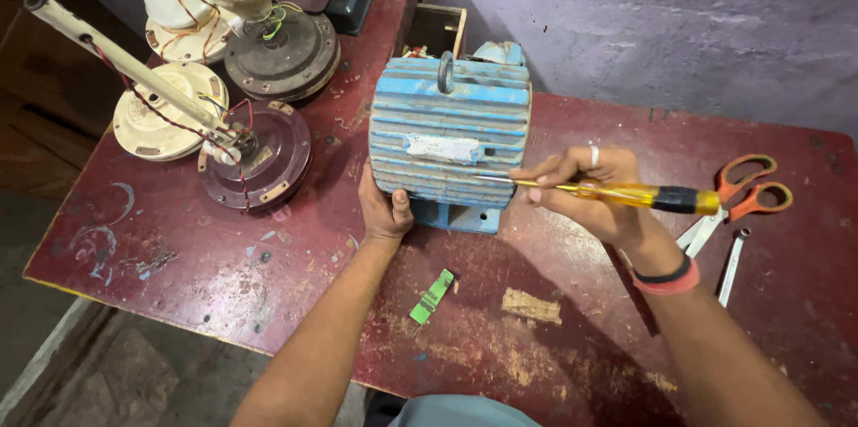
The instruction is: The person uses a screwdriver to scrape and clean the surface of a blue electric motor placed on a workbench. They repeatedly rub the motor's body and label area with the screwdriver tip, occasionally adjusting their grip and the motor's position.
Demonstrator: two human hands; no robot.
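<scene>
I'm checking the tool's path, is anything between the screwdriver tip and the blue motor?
Nothing visible. The right hand holds the screwdriver with its shaft running straight to the ribbed side of the motor. The left hand grips the motor's lower left edge, clear of the tip.

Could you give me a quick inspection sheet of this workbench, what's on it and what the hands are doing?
Surface: dark red table, paint scratched and chipped.
Job's things: blue ribbed motor standing on the table; yellow-handled screwdriver with its tip at the motor's side.
Clutter: orange scissors, wrench, green strip, three fan motors at left.
Hands: left hand braces the motor's lower corner; right hand grips the screwdriver.
Cables: red wires along a fan rod.
Surroundings: purple-grey wall, small wooden box behind the motor.
</scene>
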